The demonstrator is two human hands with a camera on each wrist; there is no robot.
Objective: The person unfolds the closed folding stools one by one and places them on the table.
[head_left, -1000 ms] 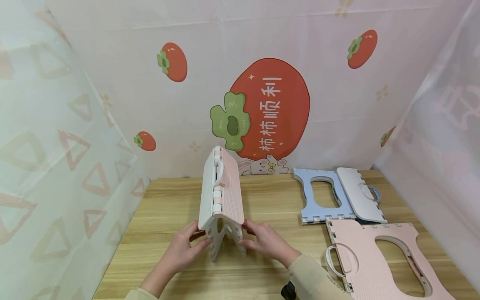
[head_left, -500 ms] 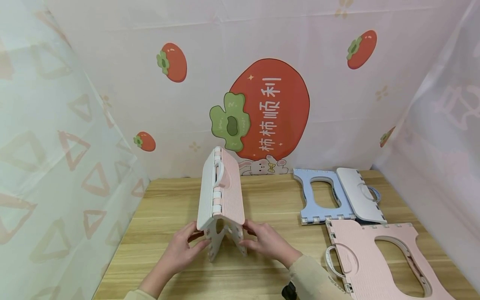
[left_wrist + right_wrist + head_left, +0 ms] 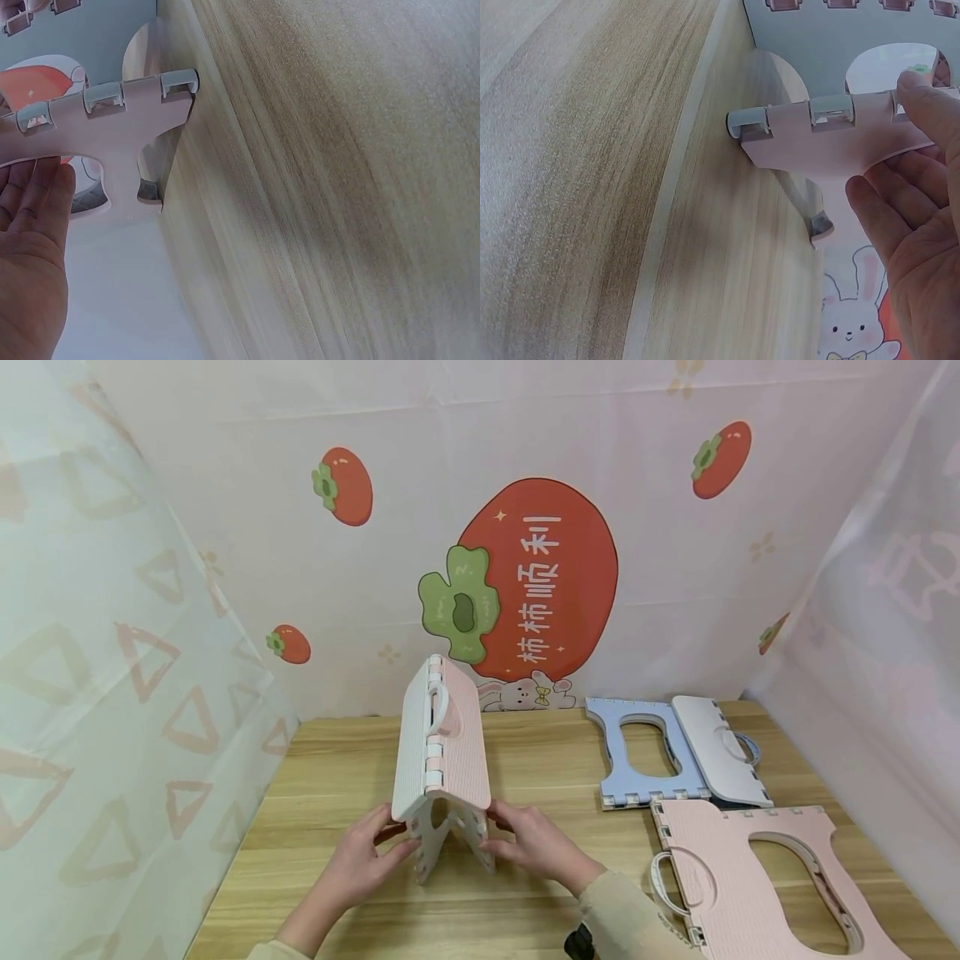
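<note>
A pink and white folding stool [image 3: 463, 735] stands half unfolded on the wooden table, its two top panels forming a peak with a white carry handle [image 3: 439, 710] along the ridge. My left hand [image 3: 363, 856] grips the left leg panel, with fingers reaching into the cutout in the left wrist view [image 3: 30, 262]. On the opposite side, my right hand [image 3: 536, 843] holds the right leg panel. The right wrist view shows its thumb over the hinged edge of the pink panel [image 3: 802, 139] and its fingers in the cutout. The stool's inner folding parts are mostly hidden.
A flat pink folding stool [image 3: 731, 852] lies at the right front. Behind it lies a blue and white folding stool [image 3: 720, 747], partly folded. Printed cloth [image 3: 390, 585] encloses the table's back and sides. A small black object [image 3: 579, 942] sits by the right sleeve.
The stool's top panels have spread slightly farther apart at their lower edges. Both hands have stayed on the leg panels, moving barely outward with them.
</note>
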